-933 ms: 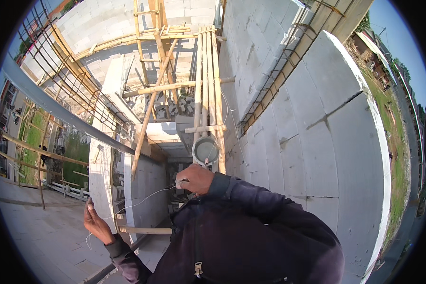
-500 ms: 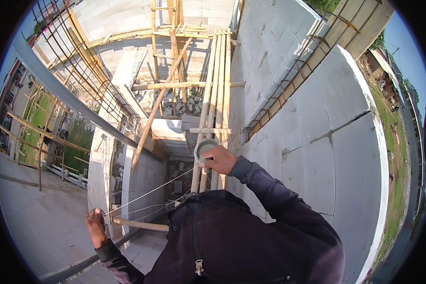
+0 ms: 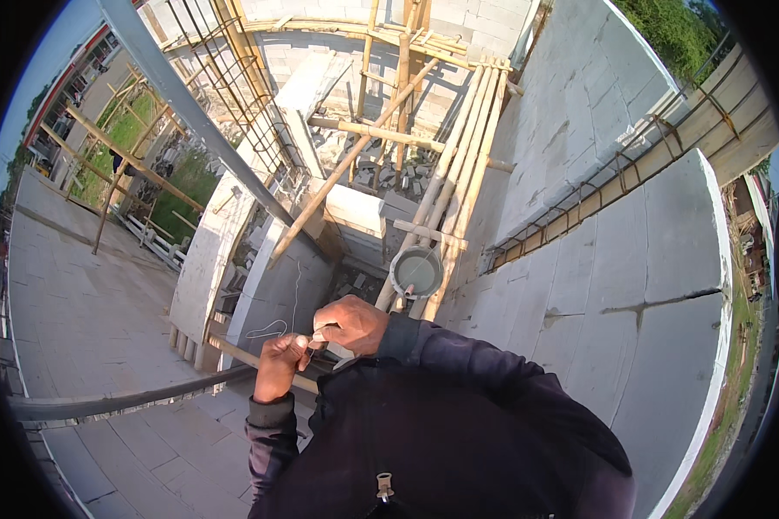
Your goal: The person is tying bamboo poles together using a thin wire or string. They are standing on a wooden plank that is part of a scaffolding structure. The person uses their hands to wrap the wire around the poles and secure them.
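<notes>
In front of my chest my two hands meet, fingers pinched together. My left hand (image 3: pixel 279 365) is closed on a thin white string (image 3: pixel 296 290), which loops loosely above it. My right hand (image 3: pixel 355 325) comes in from the right, its fingers closed on the string against the left fingertips. The exact spot where they pinch is partly hidden by the fingers. Just beyond my right hand a round grey bucket (image 3: pixel 395 278) stands on the bamboo poles, with greyish contents and a handle-like end inside it.
Several bamboo poles (image 3: pixel 469 164) run away from me as a narrow platform beside a grey block wall (image 3: pixel 580 251). A slanting metal pole (image 3: pixel 195 117) and a rebar cage (image 3: pixel 225 65) stand at the left. Rubble (image 3: pixel 407 169) lies low down, beyond a deep gap.
My hands have come together from far apart, and the stretched string has gone slack in loops. My right hand has left the bucket's rim. The view has turned and shifted.
</notes>
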